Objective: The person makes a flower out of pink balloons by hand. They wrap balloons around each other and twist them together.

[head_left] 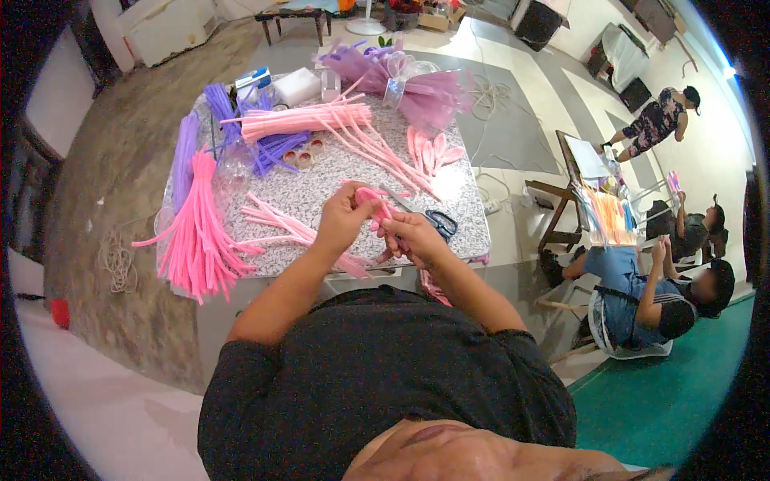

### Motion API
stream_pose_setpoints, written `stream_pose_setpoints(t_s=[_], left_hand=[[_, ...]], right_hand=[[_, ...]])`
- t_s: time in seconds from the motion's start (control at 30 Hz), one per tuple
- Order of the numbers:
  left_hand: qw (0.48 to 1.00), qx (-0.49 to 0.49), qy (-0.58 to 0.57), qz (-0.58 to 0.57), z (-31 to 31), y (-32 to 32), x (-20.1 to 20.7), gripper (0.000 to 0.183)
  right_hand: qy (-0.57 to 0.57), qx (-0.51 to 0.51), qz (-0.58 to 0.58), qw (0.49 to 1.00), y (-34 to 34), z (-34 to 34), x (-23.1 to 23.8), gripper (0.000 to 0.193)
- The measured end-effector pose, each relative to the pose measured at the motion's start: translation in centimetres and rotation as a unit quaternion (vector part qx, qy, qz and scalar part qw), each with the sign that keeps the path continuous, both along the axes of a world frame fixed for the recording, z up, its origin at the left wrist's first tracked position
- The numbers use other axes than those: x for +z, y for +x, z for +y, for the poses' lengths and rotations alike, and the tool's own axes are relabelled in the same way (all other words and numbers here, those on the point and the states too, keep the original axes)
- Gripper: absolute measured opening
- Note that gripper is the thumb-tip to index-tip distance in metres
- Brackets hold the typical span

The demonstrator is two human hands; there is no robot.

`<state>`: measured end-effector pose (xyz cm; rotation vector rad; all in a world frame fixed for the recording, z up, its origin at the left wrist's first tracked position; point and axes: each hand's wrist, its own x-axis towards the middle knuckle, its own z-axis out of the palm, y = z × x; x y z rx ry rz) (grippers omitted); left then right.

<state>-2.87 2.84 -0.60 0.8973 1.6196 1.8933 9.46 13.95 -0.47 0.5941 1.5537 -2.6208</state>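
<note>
Over the near edge of the speckled table, my left hand (343,216) and my right hand (413,238) meet, fingers closed around a bent bright pink pipe cleaner (371,197). The fingers hide part of its shape. Just beyond my right hand lie scissors (440,225) with dark handles. Loose light pink pipe cleaners (281,220) are spread beside my left forearm. Farther back, several pink looped petals (433,151) rest in a cluster near a long light pink bundle (305,122).
A bright pink pipe cleaner bundle (200,232) overhangs the table's left corner, with purple bundles (186,152) behind it. Tape rolls (303,159) sit mid-table. A purple mesh-wrapped bouquet (421,88) stands at the back. People work at another table (573,160) on the right.
</note>
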Motion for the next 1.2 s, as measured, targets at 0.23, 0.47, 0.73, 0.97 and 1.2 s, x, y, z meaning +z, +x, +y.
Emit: stream_pose_setpoints(t_s=[0.23, 0.47, 0.73, 0.97, 1.2], left_hand=[[0.985, -0.107, -0.028, -0.131, -0.3, -2.0, 1.4, 0.012], [0.871, -0.286, -0.223, 0.332, -1.0, -1.8, 5.6, 0.026], [0.89, -0.306, -0.224, 0.253, -0.4, -0.5, 5.5, 0.029], [0.932, -0.317, -0.175, -0.02, -0.9, -0.2, 5.4, 0.02], [0.927, -0.306, -0.211, -0.047, -1.5, -0.2, 5.8, 0.016]], right_hand=[[0.066, 0.073, 0.001, 0.995, 0.7, 1.8, 1.6, 0.022], [0.22, 0.187, -0.061, 0.956, 1.0, 2.3, 1.7, 0.027], [0.275, 0.226, -0.083, 0.931, 1.2, 2.6, 3.4, 0.024], [0.167, 0.258, -0.071, 0.949, 1.6, 3.4, 5.2, 0.029], [0.195, 0.277, -0.07, 0.938, 1.7, 2.9, 5.7, 0.032]])
